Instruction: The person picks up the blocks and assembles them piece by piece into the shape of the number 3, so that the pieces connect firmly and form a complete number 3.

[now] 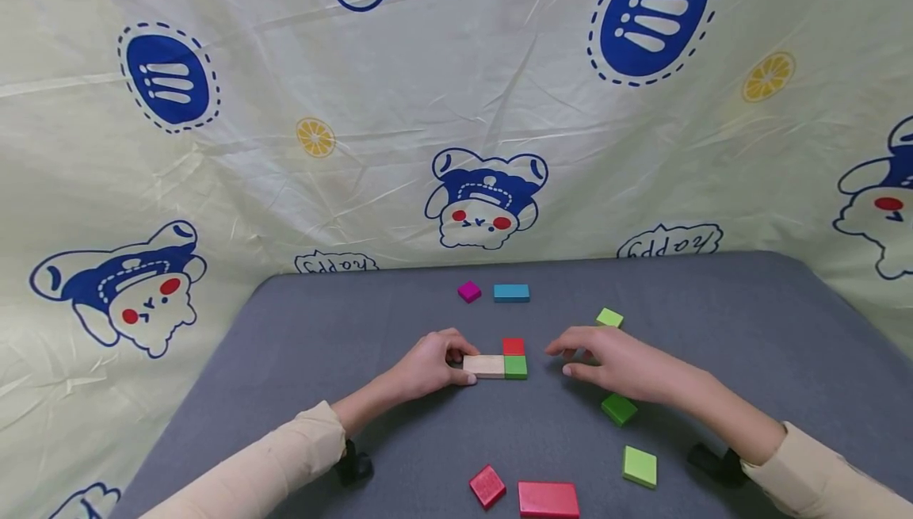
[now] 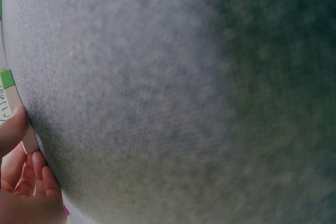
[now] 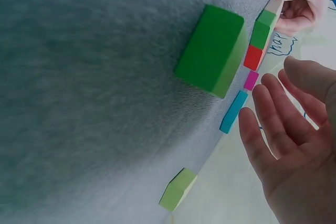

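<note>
My left hand (image 1: 431,362) pinches the left end of a pale wooden block (image 1: 485,366) lying on the table, its thumb on the near side. Against the block's right end sits a green block (image 1: 515,367), and a red block (image 1: 513,346) touches the far side of the green one. In the left wrist view, the thumb and fingers meet the pale block (image 2: 17,100). To the right of this group, my right hand (image 1: 606,360) hovers with relaxed fingers and holds nothing. A separate dark green block (image 3: 212,51) lies near it in the right wrist view.
At the back of the grey table (image 1: 342,305) lie a magenta block (image 1: 469,291) and a blue block (image 1: 511,293). A light green block (image 1: 609,317) is partly behind the right hand; another light green block (image 1: 639,467) lies nearer. Two red blocks, one square (image 1: 488,487), one rectangular (image 1: 548,499), lie in front.
</note>
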Motion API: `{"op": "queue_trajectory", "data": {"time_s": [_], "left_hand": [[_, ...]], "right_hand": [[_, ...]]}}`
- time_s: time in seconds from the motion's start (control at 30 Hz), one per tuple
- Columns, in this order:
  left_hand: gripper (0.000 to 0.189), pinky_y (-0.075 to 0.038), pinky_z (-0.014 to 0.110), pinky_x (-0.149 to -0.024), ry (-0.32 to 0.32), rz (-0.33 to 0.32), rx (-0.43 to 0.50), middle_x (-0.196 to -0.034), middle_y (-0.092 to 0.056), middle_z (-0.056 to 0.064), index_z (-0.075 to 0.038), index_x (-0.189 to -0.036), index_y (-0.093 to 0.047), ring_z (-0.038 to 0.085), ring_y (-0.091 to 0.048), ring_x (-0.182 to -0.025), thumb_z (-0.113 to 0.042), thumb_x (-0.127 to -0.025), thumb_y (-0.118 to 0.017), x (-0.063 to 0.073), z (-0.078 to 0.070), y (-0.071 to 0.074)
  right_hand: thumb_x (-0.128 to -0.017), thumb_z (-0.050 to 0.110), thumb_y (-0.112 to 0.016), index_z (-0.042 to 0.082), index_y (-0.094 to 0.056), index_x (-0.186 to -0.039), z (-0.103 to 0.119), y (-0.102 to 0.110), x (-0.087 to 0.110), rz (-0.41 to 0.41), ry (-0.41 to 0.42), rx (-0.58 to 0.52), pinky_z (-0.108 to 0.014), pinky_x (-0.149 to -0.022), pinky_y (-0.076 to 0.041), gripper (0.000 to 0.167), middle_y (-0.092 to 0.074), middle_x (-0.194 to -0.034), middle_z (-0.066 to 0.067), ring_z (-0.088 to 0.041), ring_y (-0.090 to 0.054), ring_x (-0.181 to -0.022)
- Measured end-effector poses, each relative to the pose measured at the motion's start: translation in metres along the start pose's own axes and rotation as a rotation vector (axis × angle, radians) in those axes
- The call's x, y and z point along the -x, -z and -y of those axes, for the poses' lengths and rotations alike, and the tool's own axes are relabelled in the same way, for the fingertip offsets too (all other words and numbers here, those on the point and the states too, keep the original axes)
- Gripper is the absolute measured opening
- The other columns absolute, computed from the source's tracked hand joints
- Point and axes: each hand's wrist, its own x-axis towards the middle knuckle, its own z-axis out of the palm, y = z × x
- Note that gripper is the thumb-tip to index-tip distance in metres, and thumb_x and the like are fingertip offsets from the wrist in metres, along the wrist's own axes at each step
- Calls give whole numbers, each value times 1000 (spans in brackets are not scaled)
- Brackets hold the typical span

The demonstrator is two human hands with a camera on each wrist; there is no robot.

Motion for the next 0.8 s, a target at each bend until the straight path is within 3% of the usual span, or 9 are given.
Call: {"op": "queue_trajectory", "data": {"time_s": [0.47,0.8], "left_hand": [[24,-44,26,-75,2,-3,14,-93,-59,-5,-9,-103,-75,15,-54,-86,-8,-81,-81,1,0,0],[24,-44,26,-75,-3,-1,19,-92,-59,-5,-9,-103,-75,15,-54,-86,-7,-79,-82,0,0,0]], "right_hand": [[-92,17,-70,18,-67,-122,-3,1,33,46,8,-10,-43,-89,-50,30,-64,-118,5,-17,-60,-108],[-93,21,-69,25,-67,-120,-13,1,52,20,61,25,-40,-89,-49,28,-62,-119,12,-10,-58,-109]]}}
